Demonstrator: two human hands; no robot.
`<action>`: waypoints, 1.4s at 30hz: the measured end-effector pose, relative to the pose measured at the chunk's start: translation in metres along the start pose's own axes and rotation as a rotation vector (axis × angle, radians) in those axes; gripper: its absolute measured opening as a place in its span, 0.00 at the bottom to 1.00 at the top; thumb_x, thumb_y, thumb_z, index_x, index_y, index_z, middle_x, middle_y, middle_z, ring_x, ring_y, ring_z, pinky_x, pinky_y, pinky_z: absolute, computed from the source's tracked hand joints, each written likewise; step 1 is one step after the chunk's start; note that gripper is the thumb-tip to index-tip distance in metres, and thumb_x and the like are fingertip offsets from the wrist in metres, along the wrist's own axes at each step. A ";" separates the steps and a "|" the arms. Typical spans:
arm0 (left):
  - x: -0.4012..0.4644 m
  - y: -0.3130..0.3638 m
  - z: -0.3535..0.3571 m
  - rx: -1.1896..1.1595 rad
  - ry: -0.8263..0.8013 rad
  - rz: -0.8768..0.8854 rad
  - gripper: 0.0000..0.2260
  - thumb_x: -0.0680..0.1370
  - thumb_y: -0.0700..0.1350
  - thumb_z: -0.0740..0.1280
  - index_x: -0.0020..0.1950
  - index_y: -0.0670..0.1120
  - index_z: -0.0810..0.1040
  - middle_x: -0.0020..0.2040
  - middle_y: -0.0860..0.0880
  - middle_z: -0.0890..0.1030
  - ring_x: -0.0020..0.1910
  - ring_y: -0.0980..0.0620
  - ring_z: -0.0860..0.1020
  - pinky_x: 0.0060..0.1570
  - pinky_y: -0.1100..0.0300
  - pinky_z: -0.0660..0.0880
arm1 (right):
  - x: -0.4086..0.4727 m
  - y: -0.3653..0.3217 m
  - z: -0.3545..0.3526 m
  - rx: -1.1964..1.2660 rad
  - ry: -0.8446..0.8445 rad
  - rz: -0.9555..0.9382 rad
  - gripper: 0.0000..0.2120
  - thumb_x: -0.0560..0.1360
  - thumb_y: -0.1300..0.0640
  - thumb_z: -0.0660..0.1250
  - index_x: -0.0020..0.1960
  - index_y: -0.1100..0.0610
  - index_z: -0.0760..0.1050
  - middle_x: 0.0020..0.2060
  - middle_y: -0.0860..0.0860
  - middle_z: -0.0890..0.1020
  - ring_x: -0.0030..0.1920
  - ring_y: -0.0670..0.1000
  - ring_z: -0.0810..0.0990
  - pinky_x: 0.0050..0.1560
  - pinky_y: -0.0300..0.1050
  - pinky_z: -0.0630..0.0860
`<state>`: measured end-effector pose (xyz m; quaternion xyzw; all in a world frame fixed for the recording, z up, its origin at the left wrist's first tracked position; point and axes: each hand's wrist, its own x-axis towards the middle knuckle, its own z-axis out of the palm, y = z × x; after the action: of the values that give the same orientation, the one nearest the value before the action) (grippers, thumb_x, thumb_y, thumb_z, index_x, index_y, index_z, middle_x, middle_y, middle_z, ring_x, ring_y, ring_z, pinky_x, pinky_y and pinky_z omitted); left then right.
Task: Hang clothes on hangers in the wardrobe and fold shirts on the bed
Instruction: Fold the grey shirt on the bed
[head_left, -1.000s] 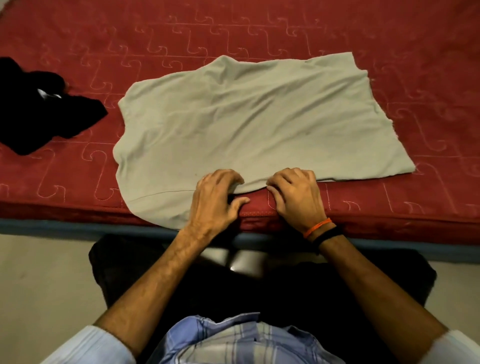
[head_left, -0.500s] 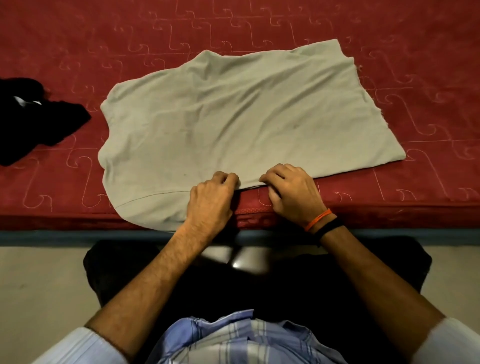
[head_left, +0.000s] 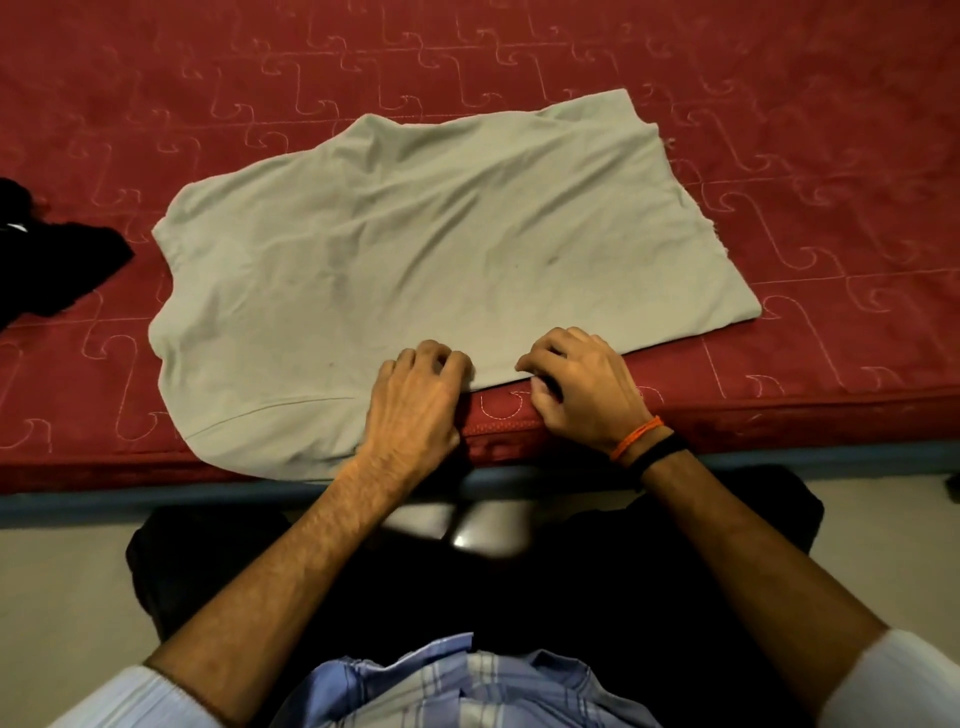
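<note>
A pale grey-green shirt (head_left: 441, 249) lies spread flat on the red quilted mattress (head_left: 779, 156), part of it draped over the near edge at the left. My left hand (head_left: 415, 400) lies on the shirt's near edge with its fingers curled into the cloth. My right hand (head_left: 582, 389), with orange and black bands at the wrist, pinches the same near edge a little to the right, at the mattress rim.
A crumpled black garment (head_left: 47, 260) lies on the mattress at the far left. The bed frame's blue-grey edge (head_left: 104, 499) runs along the front, with pale floor (head_left: 52, 597) below. My dark trousers and checked shirt fill the bottom.
Both hands stay on the shirt's near edge, fingers curling tighter into the cloth. The view has shifted slightly, with the black garment now nearer the left border.
</note>
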<state>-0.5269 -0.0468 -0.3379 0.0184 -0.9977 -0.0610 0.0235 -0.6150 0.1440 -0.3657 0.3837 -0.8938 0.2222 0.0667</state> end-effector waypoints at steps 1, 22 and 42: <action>0.003 0.006 -0.001 -0.041 -0.005 0.037 0.19 0.68 0.46 0.56 0.55 0.47 0.79 0.55 0.44 0.78 0.48 0.41 0.76 0.46 0.50 0.72 | -0.002 0.003 -0.001 -0.007 0.009 -0.008 0.09 0.68 0.60 0.67 0.47 0.56 0.81 0.44 0.52 0.81 0.44 0.55 0.78 0.41 0.50 0.75; 0.062 0.097 0.024 0.110 0.042 0.203 0.09 0.70 0.41 0.73 0.49 0.43 0.81 0.45 0.43 0.81 0.35 0.41 0.78 0.28 0.55 0.71 | -0.030 0.101 -0.047 -0.241 0.075 0.278 0.12 0.65 0.67 0.69 0.48 0.61 0.80 0.46 0.56 0.81 0.43 0.60 0.80 0.44 0.52 0.75; 0.034 0.053 0.017 0.064 0.070 0.084 0.23 0.59 0.32 0.77 0.53 0.44 0.84 0.50 0.42 0.82 0.42 0.37 0.79 0.36 0.49 0.77 | -0.041 0.132 -0.068 -0.380 -0.009 0.265 0.14 0.59 0.72 0.69 0.40 0.58 0.80 0.37 0.54 0.83 0.34 0.59 0.81 0.31 0.45 0.73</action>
<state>-0.5634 0.0061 -0.3472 -0.0206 -0.9976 -0.0272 0.0604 -0.6847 0.2812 -0.3627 0.2446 -0.9625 0.0550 0.1040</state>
